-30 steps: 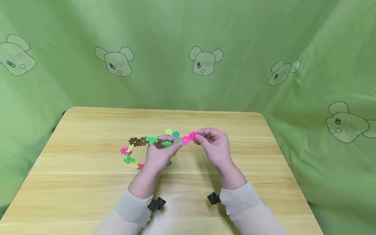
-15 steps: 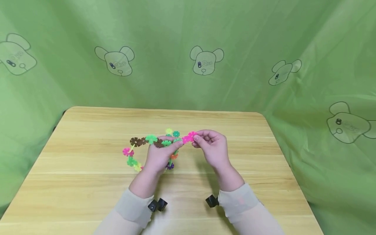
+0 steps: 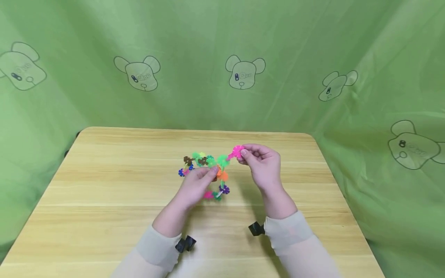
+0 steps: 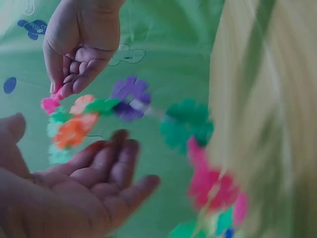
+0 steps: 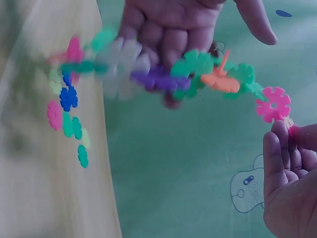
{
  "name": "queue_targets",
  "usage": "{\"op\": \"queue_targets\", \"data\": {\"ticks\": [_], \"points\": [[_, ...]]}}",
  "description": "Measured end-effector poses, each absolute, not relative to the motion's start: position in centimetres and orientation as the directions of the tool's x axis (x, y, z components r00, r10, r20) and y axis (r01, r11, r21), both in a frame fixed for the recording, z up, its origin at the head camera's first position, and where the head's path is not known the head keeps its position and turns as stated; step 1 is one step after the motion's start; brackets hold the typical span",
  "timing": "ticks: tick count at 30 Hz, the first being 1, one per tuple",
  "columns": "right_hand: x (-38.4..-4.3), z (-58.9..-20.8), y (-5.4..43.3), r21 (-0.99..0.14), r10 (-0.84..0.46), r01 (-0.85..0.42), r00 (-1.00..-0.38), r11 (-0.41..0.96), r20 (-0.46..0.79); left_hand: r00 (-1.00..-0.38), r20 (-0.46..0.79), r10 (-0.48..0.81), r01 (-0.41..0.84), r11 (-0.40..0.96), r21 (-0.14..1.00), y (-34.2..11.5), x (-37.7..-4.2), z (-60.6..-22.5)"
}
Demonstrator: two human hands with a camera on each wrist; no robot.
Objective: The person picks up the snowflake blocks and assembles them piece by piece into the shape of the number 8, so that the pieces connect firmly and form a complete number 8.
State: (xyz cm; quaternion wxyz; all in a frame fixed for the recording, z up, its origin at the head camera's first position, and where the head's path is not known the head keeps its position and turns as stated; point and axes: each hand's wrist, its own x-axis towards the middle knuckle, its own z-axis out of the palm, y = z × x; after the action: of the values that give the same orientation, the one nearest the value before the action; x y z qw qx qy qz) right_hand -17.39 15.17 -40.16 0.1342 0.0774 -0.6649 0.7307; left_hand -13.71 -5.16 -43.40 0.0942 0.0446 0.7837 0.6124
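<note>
A chain of colourful plastic snowflake pieces (image 3: 223, 160) hangs in the air between the two hands, above the table. My right hand (image 3: 265, 168) pinches a pink snowflake piece (image 3: 238, 151) at the chain's end between thumb and forefinger. Beside the orange pieces (image 3: 223, 176) is my left hand (image 3: 196, 187). In the left wrist view, the left hand (image 4: 94, 198) has its thumb apart from its loosely spread fingers. A purple piece (image 5: 161, 80) and a whitish piece (image 5: 124, 67) pass near the left fingers in the right wrist view; whether they touch cannot be told.
A wooden table (image 3: 104, 227) lies under both hands. Behind it and at the sides hangs a green curtain (image 3: 194, 31) printed with bear heads. Black wrist cameras (image 3: 185, 244) stick out from the sleeve cuffs.
The left hand has let go of its place by the pink pieces. The chain has swung rightward and bunched up, and the right hand has moved slightly up and right with the pink end.
</note>
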Motion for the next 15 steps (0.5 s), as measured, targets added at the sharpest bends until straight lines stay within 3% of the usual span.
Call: {"op": "queue_targets", "data": {"ticks": [3,6,10,12,15], "points": [[-17.5,-39.7,15.5,-0.944,0.097,-0.320,-0.945,-0.077,0.313,-0.993,-0.028,0.116,0.011,0.326,0.945,-5.3,-13.3,-42.6],[-17.5,-39.2,15.6,-0.936,0.075,-0.346,-0.937,-0.068,0.341,-0.985,0.170,0.001,0.162,0.304,0.939,-5.4,-13.1,-41.7],[-17.3,-38.6,15.3,-0.919,-0.002,-0.390,-0.920,-0.053,0.391,-0.863,0.505,-0.031,0.472,0.309,0.826,-5.3,-13.4,-40.5],[-17.1,-38.5,14.9,-0.906,-0.058,-0.421,-0.904,-0.039,0.423,-0.838,0.545,0.015,0.517,0.339,0.786,-5.3,-13.6,-40.0],[-16.9,-38.5,14.3,-0.888,-0.142,-0.459,-0.877,-0.037,0.459,-0.890,0.441,0.116,0.454,0.318,0.833,-5.1,-13.8,-39.6]]}}
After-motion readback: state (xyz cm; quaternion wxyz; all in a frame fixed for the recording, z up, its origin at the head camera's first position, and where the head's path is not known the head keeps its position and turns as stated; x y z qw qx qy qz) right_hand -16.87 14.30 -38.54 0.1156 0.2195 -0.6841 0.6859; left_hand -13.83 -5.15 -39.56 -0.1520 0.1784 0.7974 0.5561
